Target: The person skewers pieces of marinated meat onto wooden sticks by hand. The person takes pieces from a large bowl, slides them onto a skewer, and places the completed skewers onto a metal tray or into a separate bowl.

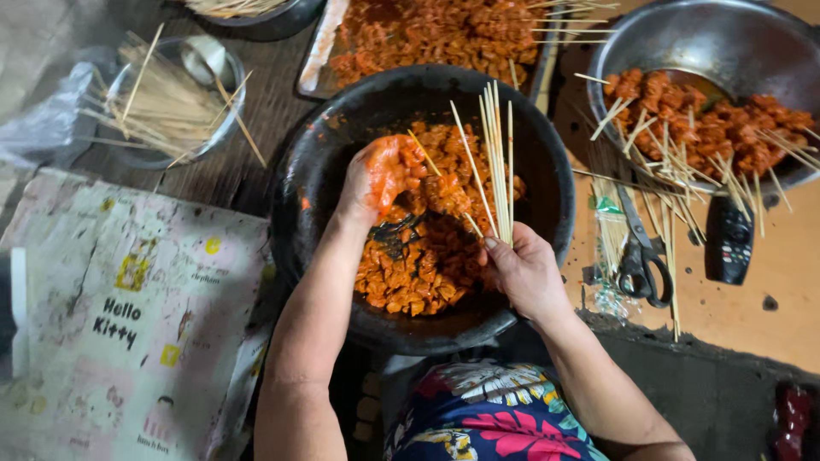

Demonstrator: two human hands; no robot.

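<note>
At frame centre, orange marinated meat pieces (418, 256) fill a round black basin (547, 154). The left hand (380, 175) is closed on a handful; the right hand (521, 269) grips thin bamboo skewers (495, 162) — slippery fingers could be pricked.

The left hand (376, 183) sits in a black bowl (325, 154), its fingers (401, 162) smeared orange and closed on a piece of the marinated meat (418, 265) heaped there. The right hand (523, 271) grips a bundle of bamboo skewers (495, 154) held upright over the meat. Beside the bowl lie black scissors (641, 256) and a remote control (729, 239) — both on the orange floor. A metal bowl (683, 34) at upper right holds skewered meat (709, 119); a glass bowl (128, 154) at upper left holds loose sticks (162, 107). A patterned cloth (128, 316) lies at left.
</note>
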